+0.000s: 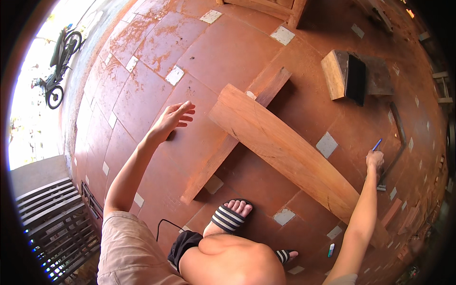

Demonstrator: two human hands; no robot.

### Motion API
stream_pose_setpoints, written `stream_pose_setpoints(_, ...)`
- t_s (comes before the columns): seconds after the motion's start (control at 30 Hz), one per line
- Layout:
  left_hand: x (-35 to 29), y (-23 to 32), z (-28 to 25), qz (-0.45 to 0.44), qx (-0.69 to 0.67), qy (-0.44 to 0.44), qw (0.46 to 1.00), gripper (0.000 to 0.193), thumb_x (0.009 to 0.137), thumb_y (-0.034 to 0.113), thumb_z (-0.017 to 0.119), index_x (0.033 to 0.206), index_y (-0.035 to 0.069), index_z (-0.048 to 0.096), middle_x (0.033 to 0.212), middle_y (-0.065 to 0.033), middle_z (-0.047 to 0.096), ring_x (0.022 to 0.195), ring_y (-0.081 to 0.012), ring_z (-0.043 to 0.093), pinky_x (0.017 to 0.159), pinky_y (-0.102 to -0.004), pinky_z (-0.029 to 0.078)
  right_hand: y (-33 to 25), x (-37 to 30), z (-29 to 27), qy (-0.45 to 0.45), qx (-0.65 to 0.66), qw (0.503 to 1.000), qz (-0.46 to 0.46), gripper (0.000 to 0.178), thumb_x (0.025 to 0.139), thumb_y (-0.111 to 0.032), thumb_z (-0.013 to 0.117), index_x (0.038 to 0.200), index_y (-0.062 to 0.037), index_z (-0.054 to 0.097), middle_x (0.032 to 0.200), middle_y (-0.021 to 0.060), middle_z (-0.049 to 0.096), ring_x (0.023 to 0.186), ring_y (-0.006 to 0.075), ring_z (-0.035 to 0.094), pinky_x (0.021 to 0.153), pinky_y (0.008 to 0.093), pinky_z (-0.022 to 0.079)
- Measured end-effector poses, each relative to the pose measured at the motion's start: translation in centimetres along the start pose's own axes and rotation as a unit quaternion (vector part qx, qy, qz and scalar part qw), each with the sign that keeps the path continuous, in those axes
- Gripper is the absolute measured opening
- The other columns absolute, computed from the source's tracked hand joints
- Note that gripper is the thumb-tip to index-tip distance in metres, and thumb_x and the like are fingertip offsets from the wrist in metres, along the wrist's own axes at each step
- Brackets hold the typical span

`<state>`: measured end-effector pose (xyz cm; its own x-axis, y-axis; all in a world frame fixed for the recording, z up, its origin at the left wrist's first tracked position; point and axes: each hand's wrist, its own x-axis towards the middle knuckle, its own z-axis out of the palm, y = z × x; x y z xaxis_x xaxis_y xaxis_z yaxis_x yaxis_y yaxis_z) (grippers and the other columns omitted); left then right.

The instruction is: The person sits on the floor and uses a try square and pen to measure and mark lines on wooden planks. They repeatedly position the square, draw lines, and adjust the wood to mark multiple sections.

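A thick reddish wooden plank [285,154] runs diagonally across the floor. Its far end rests on a narrower wooden bar [209,173] that lies crosswise beneath it. Over the tiles to the left of that end, my left hand [173,121] is open, fingers apart, holding nothing and not touching the plank. On the right, my right hand [374,161] is closed around a blue pen [376,145] that points up and away. Close beside it lies a dark thin angled bar [400,130], with a short metal piece [381,188] near the wrist; whether they join is hidden.
A wooden block [334,76] with a flat black device [355,80] against it stands at the far right. Wooden furniture [278,8] is at the top. A small white-and-teal tube [331,250] lies near my right forearm. Slatted dark metalwork [52,223] stands left; a motorcycle [59,66] is outside.
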<state>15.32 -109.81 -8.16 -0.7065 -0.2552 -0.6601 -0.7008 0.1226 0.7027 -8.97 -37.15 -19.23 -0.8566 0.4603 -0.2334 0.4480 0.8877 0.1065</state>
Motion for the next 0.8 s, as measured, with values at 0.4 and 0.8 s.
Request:
stream_pose_setpoints(0.4,2.9,1.5,3.2,0.044,0.063,-0.088,0.993,0.074,0.103,0.057,0.065,0.153,0.003,0.054,0.138,-0.0073,0.059,0.12,-0.0191,0.06,0.099,-0.042,0.052,9.2,-7.7,-14.6,0.093,0.043,0.993,-0.051,0.021,0.086,-0.024,0.07,0.1,-0.0093,0.076,0.101,0.0241,0.076,0.105,0.0446,0.072,0.09,0.0517,0.058)
stream_pose_setpoints(0.8,6.7,1.0,5.7,0.055,0.046,-0.163,0.984,0.044,0.103,0.057,0.065,0.115,0.014,0.069,0.09,0.0081,0.06,0.081,-0.0047,0.055,0.073,-0.0277,0.048,24.3,-24.3,-17.7,-0.007,-0.072,0.986,-0.15,0.028,0.096,-0.019,0.072,0.119,-0.0035,0.066,0.089,0.0275,0.071,0.094,0.0497,0.071,0.081,0.0573,0.056)
